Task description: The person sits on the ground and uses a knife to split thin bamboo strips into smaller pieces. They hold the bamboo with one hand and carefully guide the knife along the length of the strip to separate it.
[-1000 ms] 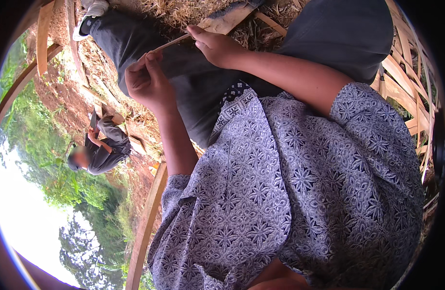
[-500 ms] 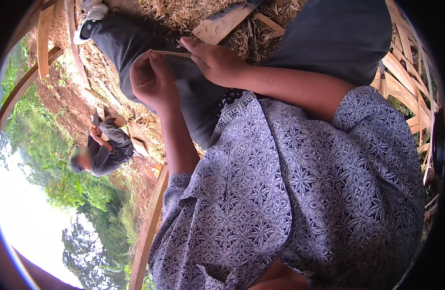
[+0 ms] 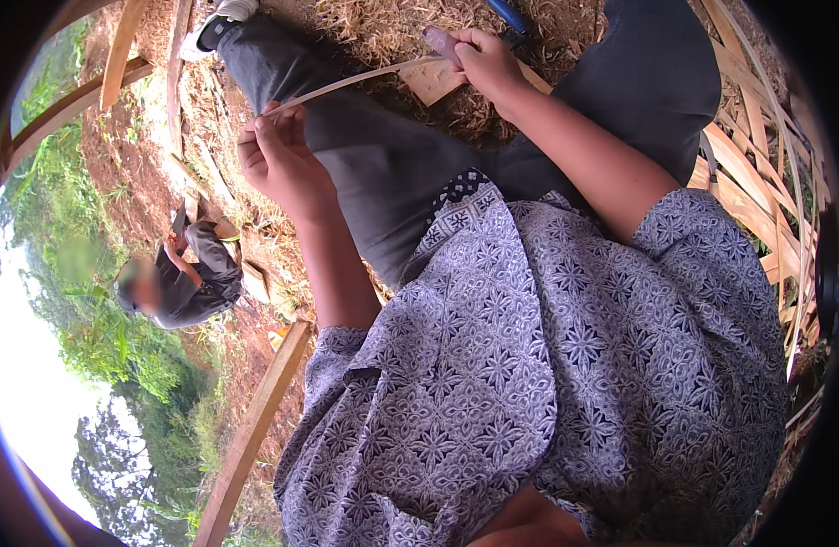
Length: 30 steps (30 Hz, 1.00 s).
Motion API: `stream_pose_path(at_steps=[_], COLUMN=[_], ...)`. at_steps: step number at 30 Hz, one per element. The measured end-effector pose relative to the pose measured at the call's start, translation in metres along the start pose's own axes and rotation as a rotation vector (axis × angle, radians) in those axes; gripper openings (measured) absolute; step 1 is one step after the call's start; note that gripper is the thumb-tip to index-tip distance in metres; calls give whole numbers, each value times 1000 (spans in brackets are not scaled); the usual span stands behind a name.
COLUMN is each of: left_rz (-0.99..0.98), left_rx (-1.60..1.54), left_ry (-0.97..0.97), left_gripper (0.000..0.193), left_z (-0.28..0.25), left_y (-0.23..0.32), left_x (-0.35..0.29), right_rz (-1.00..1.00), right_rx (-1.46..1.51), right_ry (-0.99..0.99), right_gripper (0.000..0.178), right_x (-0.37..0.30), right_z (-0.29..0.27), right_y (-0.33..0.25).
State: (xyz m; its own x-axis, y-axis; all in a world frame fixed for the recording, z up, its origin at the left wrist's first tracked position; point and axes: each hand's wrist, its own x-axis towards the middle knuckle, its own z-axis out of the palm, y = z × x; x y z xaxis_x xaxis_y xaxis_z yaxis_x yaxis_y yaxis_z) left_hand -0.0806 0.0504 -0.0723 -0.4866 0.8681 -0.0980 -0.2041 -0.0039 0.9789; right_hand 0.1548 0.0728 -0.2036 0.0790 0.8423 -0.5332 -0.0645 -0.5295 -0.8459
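A thin pale strip of bamboo or wood stretches between my hands, above my dark trousers. At its near-left end my left hand is closed, pinching it between thumb and fingers. My right hand is closed around the other end, farther away and to the right. A purplish, pad-like piece shows at the right hand's fingertips, against the strip; what it is exactly I cannot tell. The strip bows slightly along its length.
A flat wooden piece lies on shavings beyond the strip, near a blue handle. Split wooden strips pile up at the right. A long wooden pole slants at the lower left. Another person sits farther off at the left.
My right hand has moved away and to the right, and a longer length of strip now shows between the hands. My left hand has shifted slightly downward. The purplish piece has come into view.
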Motion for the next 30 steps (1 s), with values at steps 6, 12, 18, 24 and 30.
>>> stream_pose_path(at_steps=[6,12,18,24,30], left_rz=[-36,-38,7,82,171], left_rx=[-307,-473,-569,-623,-652], left_ry=[68,58,24,-57,-151], left_gripper=[17,19,18,14,13], left_z=[7,13,19,19,19], left_y=[35,54,72,93,108], left_x=[5,-3,-11,-22,-37], right_rz=[108,-249,-425,-479,-511], right_rx=[639,664,587,629,686], right_ry=[-267,-457,-578,-536,-516], right_gripper=[22,42,29,12,14], right_x=[-14,-52,-85,-104,-110], right_z=[-26,-29,-34,-34,-34], right_y=[-66,-152,-195,-215,-223])
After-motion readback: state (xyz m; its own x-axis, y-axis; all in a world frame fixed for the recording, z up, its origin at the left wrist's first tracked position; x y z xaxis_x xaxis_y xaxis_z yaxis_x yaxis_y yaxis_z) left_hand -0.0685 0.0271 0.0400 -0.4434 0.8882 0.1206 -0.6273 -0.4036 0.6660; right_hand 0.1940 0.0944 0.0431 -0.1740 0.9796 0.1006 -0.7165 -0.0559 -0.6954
